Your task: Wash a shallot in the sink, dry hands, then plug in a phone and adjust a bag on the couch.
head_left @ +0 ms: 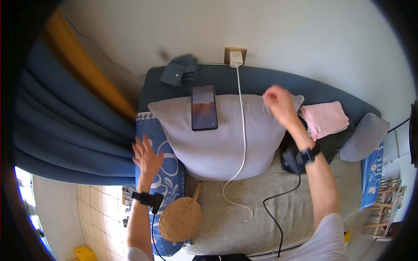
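Observation:
My left hand (pixel 147 158) is over the blue patterned cover on the sofa's left arm, fingers spread and holding nothing. My right hand (pixel 276 99) hovers near the upper right corner of the large grey cushion (pixel 225 146), its fingers curled; whether it holds anything small cannot be told. A smartphone (pixel 204 109) with its screen lit lies upright against the cushion's top left part. From a white charger (pixel 236 59) in the wall socket, a white cable (pixel 242 130) runs down over the cushion, its free end on the sofa seat. Both wrists wear black straps with black cables.
A woven fan (pixel 181 219) lies at the seat's left edge. Folded dark cloth (pixel 183 70) rests on the backrest. At the right are a folded pink cloth (pixel 325 119) on a black bag, and a small grey cushion (pixel 365 137). Blue curtains (pixel 72 130) hang at the left.

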`<state>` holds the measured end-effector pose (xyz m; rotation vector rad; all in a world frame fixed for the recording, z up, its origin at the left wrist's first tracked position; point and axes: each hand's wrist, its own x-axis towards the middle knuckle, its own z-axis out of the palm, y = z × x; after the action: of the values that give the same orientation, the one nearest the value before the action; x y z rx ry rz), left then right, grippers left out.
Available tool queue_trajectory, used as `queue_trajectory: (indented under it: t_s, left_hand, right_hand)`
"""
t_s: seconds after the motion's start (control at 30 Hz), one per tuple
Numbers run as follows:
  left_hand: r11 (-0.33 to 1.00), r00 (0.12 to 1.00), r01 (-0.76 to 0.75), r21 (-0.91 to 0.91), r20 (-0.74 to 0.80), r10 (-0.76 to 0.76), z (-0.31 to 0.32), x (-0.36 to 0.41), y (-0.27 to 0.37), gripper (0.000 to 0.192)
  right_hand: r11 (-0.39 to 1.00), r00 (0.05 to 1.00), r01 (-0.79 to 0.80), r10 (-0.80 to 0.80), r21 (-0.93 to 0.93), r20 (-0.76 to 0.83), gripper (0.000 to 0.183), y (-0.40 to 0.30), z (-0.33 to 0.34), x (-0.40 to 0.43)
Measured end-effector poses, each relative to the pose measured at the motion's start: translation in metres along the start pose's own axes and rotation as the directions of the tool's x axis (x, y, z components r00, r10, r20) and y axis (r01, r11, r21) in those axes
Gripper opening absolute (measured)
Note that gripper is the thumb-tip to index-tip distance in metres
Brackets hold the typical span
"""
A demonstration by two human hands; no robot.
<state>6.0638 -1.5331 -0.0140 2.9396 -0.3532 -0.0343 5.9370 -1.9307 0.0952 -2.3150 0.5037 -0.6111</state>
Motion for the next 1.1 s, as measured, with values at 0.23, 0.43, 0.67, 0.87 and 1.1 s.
queue_trajectory:
  t_s: [0.23, 0.43, 0.67, 0.87, 1.1]
  left_hand:
    - [0.991, 0.896, 0.123, 0.051, 0.423, -0.133, 0.022, -0.017, -0.041, 0.135]
    - [0.993, 0.836, 0.109, 0.054, 0.536, -0.121, 0.017, -0.005, -0.039, 0.136]
    - [0.992, 0.834, 0.121, 0.039, 0.539, -0.123, 0.018, -0.005, -0.043, 0.131]
    - [0.992, 0.824, 0.119, 0.039, 0.553, -0.12, 0.017, -0.006, -0.041, 0.126]
    - [0.987, 0.811, 0.136, 0.082, 0.563, -0.158, 0.016, -0.01, -0.045, 0.127]
  right_hand:
    - [0.939, 0.995, -0.072, 0.041, -0.338, -0.096, 0.047, -0.011, 0.046, 0.132]
    - [0.898, 0.96, -0.208, 0.263, -0.387, 0.093, 0.051, -0.037, 0.08, 0.173]
    - [0.785, 0.97, -0.244, 0.21, -0.57, -0.125, 0.042, -0.025, 0.113, 0.182]
    - [0.762, 0.965, -0.263, 0.211, -0.592, -0.158, 0.035, -0.029, 0.112, 0.179]
    - [0.766, 0.951, -0.295, 0.291, -0.571, -0.1, 0.035, -0.042, 0.119, 0.135]
